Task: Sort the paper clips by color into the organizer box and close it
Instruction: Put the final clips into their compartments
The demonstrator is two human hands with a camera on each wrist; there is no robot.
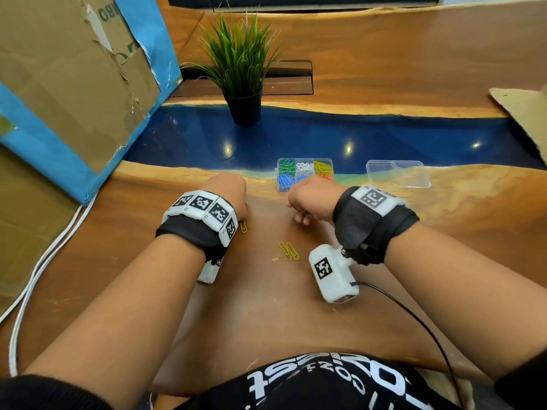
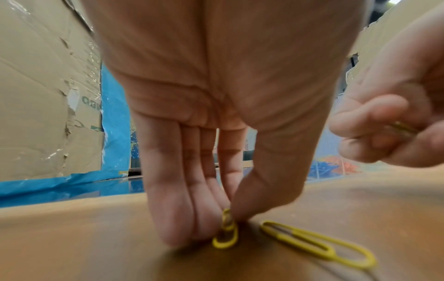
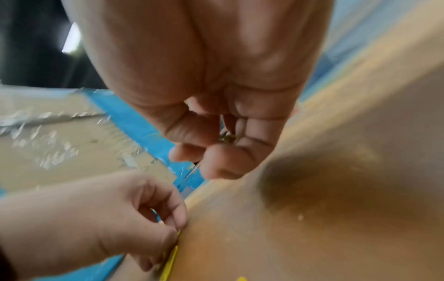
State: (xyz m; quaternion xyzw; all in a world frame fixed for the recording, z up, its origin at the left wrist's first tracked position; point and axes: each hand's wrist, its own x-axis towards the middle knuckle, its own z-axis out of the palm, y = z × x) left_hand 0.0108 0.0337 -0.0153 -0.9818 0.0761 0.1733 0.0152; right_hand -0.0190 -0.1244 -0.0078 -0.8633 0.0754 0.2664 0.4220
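The clear organizer box [image 1: 305, 161] stands open just past my hands, its compartments holding green, white, yellow, blue and orange clips. Its clear lid [image 1: 398, 174] lies to its right. My left hand [image 2: 228, 228] pinches a yellow paper clip [image 2: 225, 237] between thumb and fingers, right at the table surface. A second yellow clip [image 2: 317, 245] lies flat beside it. My right hand [image 3: 216, 148] hovers near the box with its fingers curled round a yellow clip [image 3: 227, 138]. Two more yellow clips [image 1: 288, 251] lie between my wrists.
A potted green plant [image 1: 241, 69] stands behind the box on the blue strip of the wooden table [image 1: 444, 232]. Large cardboard boxes with blue tape [image 1: 74, 84] fill the left side. White cables [image 1: 44, 261] run along the left; a cardboard piece [image 1: 527, 113] sits far right.
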